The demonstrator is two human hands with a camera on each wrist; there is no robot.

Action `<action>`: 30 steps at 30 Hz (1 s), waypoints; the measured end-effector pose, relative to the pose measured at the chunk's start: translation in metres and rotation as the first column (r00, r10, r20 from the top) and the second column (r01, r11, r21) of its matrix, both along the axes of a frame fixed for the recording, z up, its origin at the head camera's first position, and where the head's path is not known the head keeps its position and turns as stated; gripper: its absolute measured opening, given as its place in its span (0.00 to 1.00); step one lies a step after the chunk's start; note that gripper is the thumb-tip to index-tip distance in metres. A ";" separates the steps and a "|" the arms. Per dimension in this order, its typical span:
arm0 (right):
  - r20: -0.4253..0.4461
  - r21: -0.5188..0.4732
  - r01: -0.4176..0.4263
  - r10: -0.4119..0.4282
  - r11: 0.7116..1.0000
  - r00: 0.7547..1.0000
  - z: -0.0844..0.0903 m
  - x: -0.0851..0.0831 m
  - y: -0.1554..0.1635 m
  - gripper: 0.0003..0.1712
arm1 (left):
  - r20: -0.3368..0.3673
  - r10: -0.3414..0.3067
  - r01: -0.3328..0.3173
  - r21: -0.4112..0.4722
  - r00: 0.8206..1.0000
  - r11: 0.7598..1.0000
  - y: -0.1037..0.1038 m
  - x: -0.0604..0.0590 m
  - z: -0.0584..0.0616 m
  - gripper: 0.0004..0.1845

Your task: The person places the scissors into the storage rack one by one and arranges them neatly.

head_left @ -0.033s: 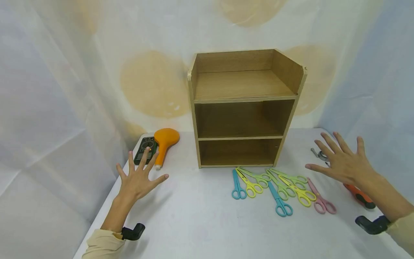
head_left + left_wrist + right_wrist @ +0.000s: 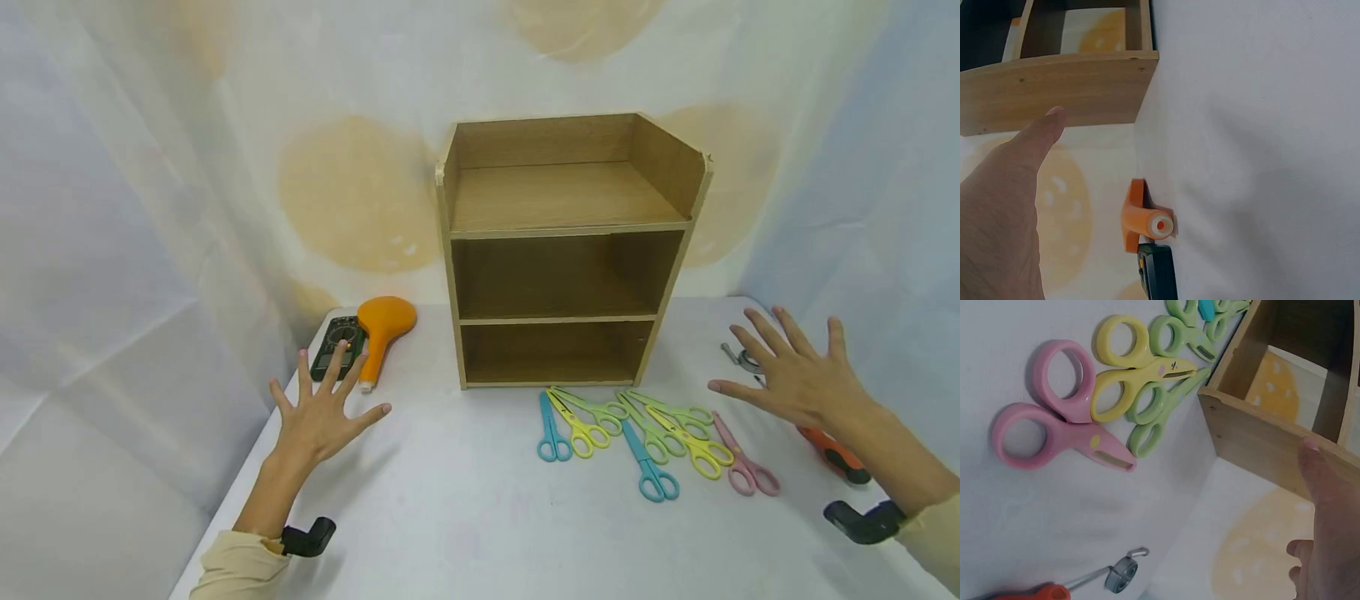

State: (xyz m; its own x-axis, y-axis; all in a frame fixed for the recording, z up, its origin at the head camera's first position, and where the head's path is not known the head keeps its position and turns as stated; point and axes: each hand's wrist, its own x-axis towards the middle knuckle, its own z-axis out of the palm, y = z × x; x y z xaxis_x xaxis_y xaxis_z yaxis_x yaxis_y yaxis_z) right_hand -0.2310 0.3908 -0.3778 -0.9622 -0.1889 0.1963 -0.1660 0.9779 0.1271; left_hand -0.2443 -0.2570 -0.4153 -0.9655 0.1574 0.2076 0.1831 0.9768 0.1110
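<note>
My left hand (image 2: 318, 423) hovers over the table's left side with fingers spread, holding nothing. Its fingertips overlap the black multimeter (image 2: 335, 346) in the head view, beside an orange paddle-shaped tool (image 2: 384, 329) with a rounded head. On the right, my right hand (image 2: 806, 383) is also spread and holds nothing. Below it lies a red-and-black handle (image 2: 834, 456), its shaft partly hidden by the hand. Pink scissors (image 2: 1063, 415) are the nearest of several scissors to that hand; blue scissors (image 2: 553, 433), yellow scissors (image 2: 705, 450) and green ones lie farther left.
A wooden shelf unit (image 2: 551, 319) with three levels stands at the back middle, the scissors lying in front of its base. A small metal ring-shaped piece (image 2: 1122, 574) lies near the right edge. White patterned sheets (image 2: 360, 192) wall in the table (image 2: 480, 500).
</note>
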 end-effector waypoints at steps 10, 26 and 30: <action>-0.046 -0.080 -0.049 0.045 0.996 0.998 -0.005 0.017 -0.007 0.59 | -0.138 -0.073 0.082 0.059 0.988 0.995 0.013 -0.008 -0.002 0.50; -0.136 -0.245 -0.146 0.115 0.958 0.984 -0.045 0.054 -0.028 0.35 | -0.445 -0.074 0.366 0.617 0.893 0.697 0.109 -0.068 0.041 0.33; -0.121 -0.249 -0.112 0.084 0.962 0.989 -0.056 0.064 -0.024 0.33 | -0.498 -0.067 0.413 0.627 0.864 0.660 0.131 -0.081 0.038 0.32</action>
State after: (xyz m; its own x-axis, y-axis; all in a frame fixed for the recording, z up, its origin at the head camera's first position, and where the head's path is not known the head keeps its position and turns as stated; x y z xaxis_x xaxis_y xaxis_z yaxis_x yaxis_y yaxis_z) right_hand -0.1671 0.3669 -0.4340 -0.9119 -0.2113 0.3518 -0.2614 0.9599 -0.1012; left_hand -0.3257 -0.1265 -0.3772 -0.7099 0.0134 0.7041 0.5934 0.5498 0.5879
